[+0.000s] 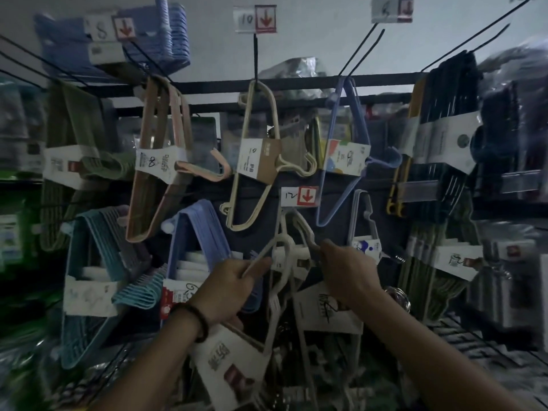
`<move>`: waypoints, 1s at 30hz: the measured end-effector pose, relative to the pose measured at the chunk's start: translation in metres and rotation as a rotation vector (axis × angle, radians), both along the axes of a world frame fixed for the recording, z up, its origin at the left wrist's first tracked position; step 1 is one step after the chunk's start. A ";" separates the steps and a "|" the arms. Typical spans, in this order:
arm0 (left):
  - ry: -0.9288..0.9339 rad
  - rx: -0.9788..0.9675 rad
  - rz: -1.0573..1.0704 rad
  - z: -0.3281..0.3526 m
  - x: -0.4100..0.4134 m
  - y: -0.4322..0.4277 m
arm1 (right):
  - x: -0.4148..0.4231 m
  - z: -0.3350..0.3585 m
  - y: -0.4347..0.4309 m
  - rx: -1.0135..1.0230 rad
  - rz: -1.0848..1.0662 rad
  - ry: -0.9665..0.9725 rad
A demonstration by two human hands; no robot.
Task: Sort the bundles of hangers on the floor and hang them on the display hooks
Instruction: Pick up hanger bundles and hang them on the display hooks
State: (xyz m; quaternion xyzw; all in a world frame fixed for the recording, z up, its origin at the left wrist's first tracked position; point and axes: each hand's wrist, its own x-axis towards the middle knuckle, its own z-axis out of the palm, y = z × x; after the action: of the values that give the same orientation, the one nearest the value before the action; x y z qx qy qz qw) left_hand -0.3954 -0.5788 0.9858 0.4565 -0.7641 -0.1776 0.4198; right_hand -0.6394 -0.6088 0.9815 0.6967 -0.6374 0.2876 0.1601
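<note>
White hangers [281, 256] hang under the 12 tag [299, 196]. I think they are light, stiff and slippery. My left hand [231, 287] grips one arm, my right hand [347, 271] pinches the top part, likely the best hold.

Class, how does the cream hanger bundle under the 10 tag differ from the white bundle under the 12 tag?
The cream bundle hangs untouched; the left hand and right hand grip the white bundle. The cream bundle hangs on the upper row, the white bundle lower. Both carry a paper band.
</note>
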 end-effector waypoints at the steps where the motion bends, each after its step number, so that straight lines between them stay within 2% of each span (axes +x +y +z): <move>1: -0.038 -0.002 0.000 0.000 -0.002 -0.003 | 0.001 0.000 -0.004 -0.023 0.024 -0.008; 7: -0.094 -0.101 0.021 -0.004 -0.005 -0.026 | 0.002 -0.005 -0.018 -0.257 0.080 -0.050; 12: -0.032 -0.088 -0.013 -0.001 -0.012 -0.031 | -0.005 -0.015 -0.024 -0.311 0.082 -0.078; 19: 0.062 -0.024 0.038 0.003 -0.020 -0.031 | 0.005 -0.016 -0.055 -0.116 -0.018 -0.033; 25: 0.140 0.059 0.108 0.002 -0.023 -0.032 | 0.022 -0.002 -0.096 -0.158 -0.002 -0.032; 27: 0.080 -0.018 0.161 -0.001 -0.022 -0.035 | 0.027 0.001 -0.112 -0.123 -0.025 0.025; 30: 0.051 -0.009 0.194 -0.004 -0.018 -0.041 | 0.031 0.001 -0.140 -0.034 -0.034 0.111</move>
State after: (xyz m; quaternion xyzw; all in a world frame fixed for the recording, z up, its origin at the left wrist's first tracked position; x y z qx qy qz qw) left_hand -0.4134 -0.6202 0.9819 0.5218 -0.7062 -0.1442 0.4564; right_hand -0.6081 -0.7484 0.9824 0.6978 -0.6343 0.2566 0.2118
